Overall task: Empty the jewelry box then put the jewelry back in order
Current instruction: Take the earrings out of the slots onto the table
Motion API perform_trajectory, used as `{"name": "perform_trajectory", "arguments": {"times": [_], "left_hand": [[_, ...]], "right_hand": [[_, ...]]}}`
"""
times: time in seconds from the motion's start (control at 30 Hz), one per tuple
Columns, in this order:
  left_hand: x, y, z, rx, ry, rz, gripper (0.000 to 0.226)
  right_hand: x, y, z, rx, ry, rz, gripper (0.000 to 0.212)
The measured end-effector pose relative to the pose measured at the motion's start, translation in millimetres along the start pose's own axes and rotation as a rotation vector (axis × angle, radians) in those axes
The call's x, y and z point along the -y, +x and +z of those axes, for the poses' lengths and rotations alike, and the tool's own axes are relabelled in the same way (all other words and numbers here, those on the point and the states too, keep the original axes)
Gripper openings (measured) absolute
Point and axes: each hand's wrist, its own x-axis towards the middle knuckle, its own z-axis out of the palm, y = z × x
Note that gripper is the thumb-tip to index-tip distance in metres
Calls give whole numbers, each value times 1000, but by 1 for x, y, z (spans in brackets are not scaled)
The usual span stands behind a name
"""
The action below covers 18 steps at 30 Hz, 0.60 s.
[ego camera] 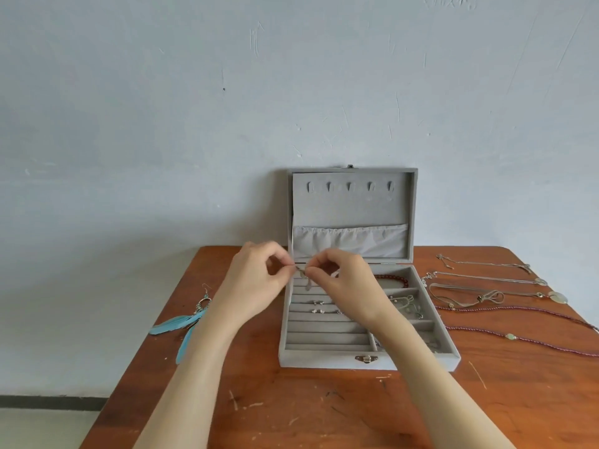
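A grey velvet jewelry box [330, 359] stands open on the wooden table [324, 409], its lid upright against the wall. Over the box's back left corner my left hand [256, 280] and my right hand [343, 283] both pinch a small silver earring [306, 281], whose pale drop hangs between them. Small silver rings [317, 306] sit in the ring slots. A red bead bracelet [390, 280] lies in the back right compartment, and a silver chain [405, 304] in the one in front of it.
A blue feather earring [184, 322] lies on the table left of the box. Several necklaces [492, 293] are laid out in rows right of the box, reaching the table's right edge. A pale wall stands right behind the table.
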Motion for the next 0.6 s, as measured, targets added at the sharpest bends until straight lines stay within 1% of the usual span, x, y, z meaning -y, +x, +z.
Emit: {"name": "perform_trajectory", "arguments": {"times": [0.1,0.17,0.27,0.37,0.43,0.6], "left_hand": [[23,-16,-24,64,-108,-119,8],[39,-25,-35,133,-124,-212,9],[50,-31,-42,209,-92,-277,5],[55,-30,-44,314,-37,-298,7],[60,-30,-44,352,6,-309,11],[68,-26,-37,315,117,-302,22]], "right_hand": [[15,-10,18,84,32,-23,17],[20,-15,34,150,8,-21,13],[19,-18,55,206,-119,-27,9],[16,-16,61,172,-333,-19,10],[17,-13,64,144,-360,10,11],[21,-6,77,111,-407,47,11]]}}
